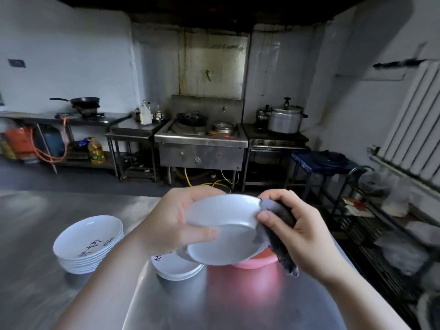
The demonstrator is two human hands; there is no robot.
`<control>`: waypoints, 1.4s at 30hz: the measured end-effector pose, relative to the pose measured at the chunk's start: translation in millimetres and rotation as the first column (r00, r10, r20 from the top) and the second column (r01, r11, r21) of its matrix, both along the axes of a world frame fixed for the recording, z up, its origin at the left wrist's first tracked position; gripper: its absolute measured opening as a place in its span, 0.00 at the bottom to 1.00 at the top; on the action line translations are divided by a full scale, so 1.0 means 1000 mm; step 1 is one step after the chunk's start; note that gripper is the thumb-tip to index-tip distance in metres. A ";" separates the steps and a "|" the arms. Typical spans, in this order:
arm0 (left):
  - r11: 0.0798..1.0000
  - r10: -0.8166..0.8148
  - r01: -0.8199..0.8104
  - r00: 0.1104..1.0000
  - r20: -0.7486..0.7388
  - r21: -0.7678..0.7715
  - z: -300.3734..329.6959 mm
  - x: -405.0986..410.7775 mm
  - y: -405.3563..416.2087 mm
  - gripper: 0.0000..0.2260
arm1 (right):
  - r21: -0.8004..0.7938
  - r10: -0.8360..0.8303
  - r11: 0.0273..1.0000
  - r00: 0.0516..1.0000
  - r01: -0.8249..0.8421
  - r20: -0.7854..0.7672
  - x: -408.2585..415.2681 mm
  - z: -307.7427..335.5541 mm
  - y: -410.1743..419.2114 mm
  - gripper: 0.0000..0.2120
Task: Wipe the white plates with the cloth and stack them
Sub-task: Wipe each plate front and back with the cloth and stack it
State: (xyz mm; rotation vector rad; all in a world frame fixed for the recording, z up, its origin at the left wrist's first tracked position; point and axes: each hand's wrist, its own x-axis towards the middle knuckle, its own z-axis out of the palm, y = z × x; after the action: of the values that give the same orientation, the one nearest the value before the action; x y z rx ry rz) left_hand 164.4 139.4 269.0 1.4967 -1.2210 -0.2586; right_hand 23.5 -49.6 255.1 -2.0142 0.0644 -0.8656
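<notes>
- A tall stack of plates (89,244) stands toward the steel table's (35,234) left edge.
- A shorter stack (177,266) sits mid-table.
- The left hand (171,222) clamps a white plate (226,232) aloft.
- The right hand (297,225) pinches the dark cloth (281,236) over its rim: wiping in hand; stacking likely follows.

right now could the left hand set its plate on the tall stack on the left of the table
Probably yes. The left hand holds the plate, and the tall stack sits open-topped on that side with only bare steel table between. The right hand with the cloth would need to let go first.
</notes>
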 end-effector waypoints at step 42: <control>0.834 0.301 -0.551 0.511 -0.805 -0.039 -0.189 0.034 0.052 0.40 | -0.029 -0.129 0.991 0.990 0.127 -0.053 0.096 -0.144 0.065 0.19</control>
State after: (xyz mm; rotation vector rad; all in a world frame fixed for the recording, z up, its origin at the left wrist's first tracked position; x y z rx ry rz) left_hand 198.2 191.8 79.9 1.1572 -0.1327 -0.3192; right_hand 120.0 15.2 110.7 -2.0760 0.2166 -0.8955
